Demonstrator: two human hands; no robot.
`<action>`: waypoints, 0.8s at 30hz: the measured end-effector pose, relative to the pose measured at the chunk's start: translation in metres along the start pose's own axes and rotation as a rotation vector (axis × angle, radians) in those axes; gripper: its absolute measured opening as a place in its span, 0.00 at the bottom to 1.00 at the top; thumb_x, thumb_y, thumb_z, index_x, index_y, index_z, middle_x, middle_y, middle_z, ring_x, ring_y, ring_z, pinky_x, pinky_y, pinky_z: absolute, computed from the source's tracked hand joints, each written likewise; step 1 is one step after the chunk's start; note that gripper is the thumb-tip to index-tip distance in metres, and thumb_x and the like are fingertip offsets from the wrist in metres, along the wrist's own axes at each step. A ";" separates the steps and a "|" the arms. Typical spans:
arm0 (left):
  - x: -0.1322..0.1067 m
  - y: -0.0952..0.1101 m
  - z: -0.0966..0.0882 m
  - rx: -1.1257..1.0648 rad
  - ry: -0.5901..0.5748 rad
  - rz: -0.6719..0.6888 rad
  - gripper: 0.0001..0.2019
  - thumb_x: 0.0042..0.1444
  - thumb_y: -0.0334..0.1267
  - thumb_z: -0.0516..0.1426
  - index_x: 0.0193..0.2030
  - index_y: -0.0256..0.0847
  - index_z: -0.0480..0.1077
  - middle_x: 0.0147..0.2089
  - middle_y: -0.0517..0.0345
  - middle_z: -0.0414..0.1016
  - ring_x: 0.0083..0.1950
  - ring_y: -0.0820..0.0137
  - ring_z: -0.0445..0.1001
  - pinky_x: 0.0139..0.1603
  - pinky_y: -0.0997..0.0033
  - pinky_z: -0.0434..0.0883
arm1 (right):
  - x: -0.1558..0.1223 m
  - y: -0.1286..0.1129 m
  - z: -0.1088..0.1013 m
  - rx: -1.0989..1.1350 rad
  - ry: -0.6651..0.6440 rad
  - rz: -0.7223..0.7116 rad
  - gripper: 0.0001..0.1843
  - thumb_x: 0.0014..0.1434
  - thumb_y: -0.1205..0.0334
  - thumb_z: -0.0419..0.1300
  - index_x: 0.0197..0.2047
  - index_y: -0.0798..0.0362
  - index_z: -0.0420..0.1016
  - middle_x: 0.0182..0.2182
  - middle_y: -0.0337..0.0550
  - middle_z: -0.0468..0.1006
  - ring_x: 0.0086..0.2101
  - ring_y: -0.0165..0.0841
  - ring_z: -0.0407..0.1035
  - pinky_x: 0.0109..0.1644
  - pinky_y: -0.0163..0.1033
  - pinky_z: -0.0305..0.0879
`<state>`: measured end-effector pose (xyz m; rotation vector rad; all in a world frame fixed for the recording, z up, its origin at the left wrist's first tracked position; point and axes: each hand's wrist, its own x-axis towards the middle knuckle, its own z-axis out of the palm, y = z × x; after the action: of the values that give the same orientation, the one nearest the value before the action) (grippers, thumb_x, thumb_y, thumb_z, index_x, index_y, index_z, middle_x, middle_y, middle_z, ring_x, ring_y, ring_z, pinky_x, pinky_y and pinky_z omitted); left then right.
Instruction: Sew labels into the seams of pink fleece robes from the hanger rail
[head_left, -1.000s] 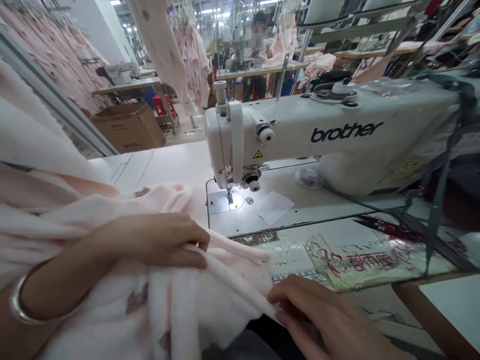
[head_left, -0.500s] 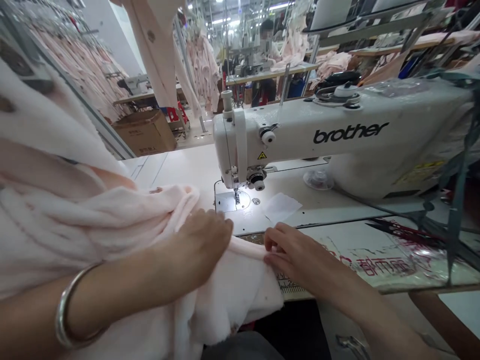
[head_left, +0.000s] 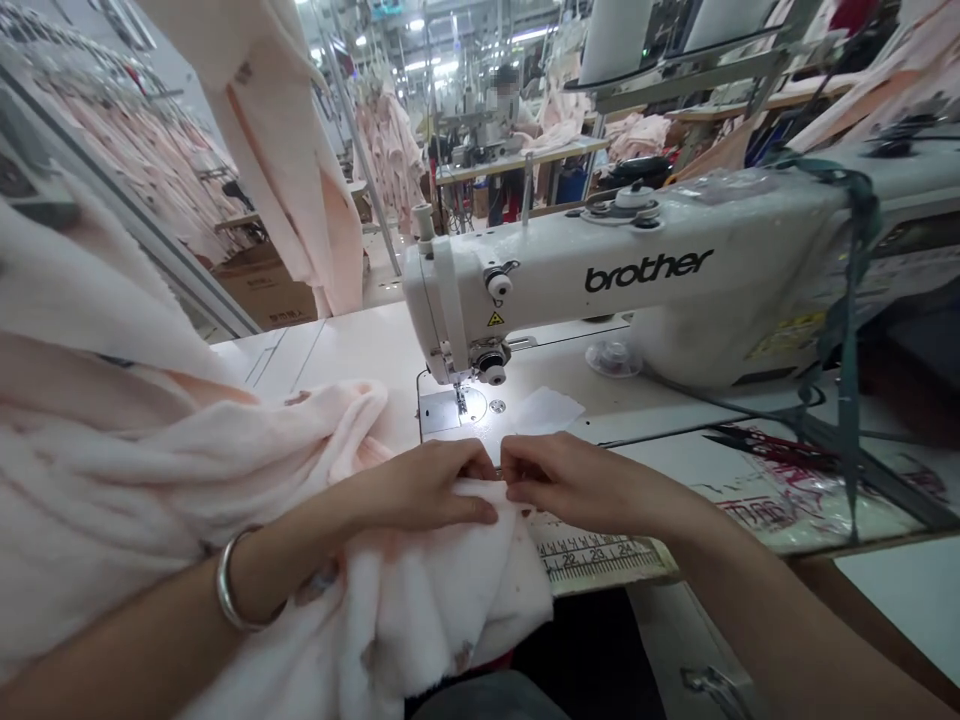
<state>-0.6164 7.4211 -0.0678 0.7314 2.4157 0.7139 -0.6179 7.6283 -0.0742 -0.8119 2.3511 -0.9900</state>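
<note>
A pale pink fleece garment (head_left: 450,580) hangs over the front edge of the sewing table, and more of it is heaped to the left. My left hand (head_left: 439,485), with a silver bangle at the wrist, is closed on the garment's edge, thumb on the near side. Close beside it, my right hand (head_left: 559,480) pinches the end of that same edge. Just beyond both hands stands a white sewing machine (head_left: 600,260), its lit needle and presser foot (head_left: 460,400) above the metal plate. No fabric lies under the foot.
A white scrap (head_left: 551,408) and a clear bobbin-like disc (head_left: 613,358) lie on the table by the machine. Dark scissors or snips (head_left: 772,448) rest at right. A printed ruler (head_left: 600,560) runs along the front edge. Garments hang at left; a person sits far back.
My left hand has turned, its thumb now showing along the fabric edge. My right hand has come left, close to it. The view has shifted slightly to the right.
</note>
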 end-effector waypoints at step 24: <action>-0.001 0.009 0.006 -0.193 0.103 -0.063 0.15 0.56 0.45 0.51 0.24 0.37 0.62 0.23 0.65 0.55 0.26 0.77 0.55 0.25 0.75 0.52 | -0.006 0.001 -0.012 0.212 -0.015 0.076 0.15 0.56 0.54 0.59 0.45 0.53 0.69 0.33 0.40 0.75 0.34 0.32 0.70 0.33 0.34 0.63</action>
<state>-0.6094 7.4287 -0.0662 0.5504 2.4062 0.9639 -0.6215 7.6384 -0.0665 -0.6416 2.2001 -1.1718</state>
